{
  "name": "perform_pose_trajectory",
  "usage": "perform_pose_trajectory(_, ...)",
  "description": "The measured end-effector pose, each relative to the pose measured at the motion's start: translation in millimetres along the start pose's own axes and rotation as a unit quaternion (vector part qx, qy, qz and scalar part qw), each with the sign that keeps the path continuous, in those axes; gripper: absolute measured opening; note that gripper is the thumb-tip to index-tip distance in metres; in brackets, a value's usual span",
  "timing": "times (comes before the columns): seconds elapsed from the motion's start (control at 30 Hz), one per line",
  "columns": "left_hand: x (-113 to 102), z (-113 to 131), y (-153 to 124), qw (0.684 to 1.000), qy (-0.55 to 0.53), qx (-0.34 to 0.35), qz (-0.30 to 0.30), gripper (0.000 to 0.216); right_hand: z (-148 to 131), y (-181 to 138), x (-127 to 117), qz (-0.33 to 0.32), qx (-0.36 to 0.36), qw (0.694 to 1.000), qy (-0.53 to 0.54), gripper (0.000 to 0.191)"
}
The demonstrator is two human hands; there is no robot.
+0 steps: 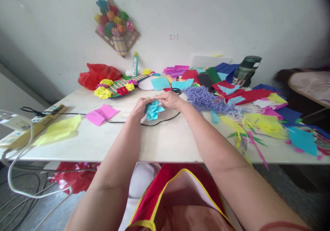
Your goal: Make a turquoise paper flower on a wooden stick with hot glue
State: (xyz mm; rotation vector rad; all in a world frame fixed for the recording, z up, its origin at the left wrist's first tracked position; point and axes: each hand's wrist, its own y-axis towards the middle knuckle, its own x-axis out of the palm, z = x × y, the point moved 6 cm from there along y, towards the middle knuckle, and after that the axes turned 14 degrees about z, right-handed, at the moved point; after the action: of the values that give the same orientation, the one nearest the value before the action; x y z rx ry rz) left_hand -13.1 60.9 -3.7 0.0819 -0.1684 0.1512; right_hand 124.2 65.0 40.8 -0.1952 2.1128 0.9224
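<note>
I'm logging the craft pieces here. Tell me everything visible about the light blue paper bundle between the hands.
The light blue paper bundle looks like thin tissue paper, gathered into a ruffled, flower-like clump with pointed folds sticking out. The left hand grips its left side, the right hand its top. It is over the middle of the white table, by a black cord.

The near strip of the table [165, 146] lies bare along its front edge — open room. A black cord [165, 120] loops across the middle, just before the left hand [140, 107] and right hand [168, 99] pinching blue paper [154, 111]. Purple yarn [203, 98] and paper scraps [257, 122] crowd the right side; pink paper [101, 114], yellow paper [59, 129] and a power strip [33, 122] take the left.
</note>
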Motion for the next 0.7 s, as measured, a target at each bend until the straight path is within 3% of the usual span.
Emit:
perform_pose_trajectory(0.17,3.7,6.4,-5.7,1.0,0.009,0.019,-0.011,0.027,-6.0,-2.3,-7.9,0.003,0.04,0.999,-0.007,0.032)
perform_pose_trajectory(0.7,7.0,7.5,-7.7,0.999,-0.005,0.01,-0.034,0.023,-0.5,2.6,-0.4,0.024,0.03,0.999,0.008,0.024)
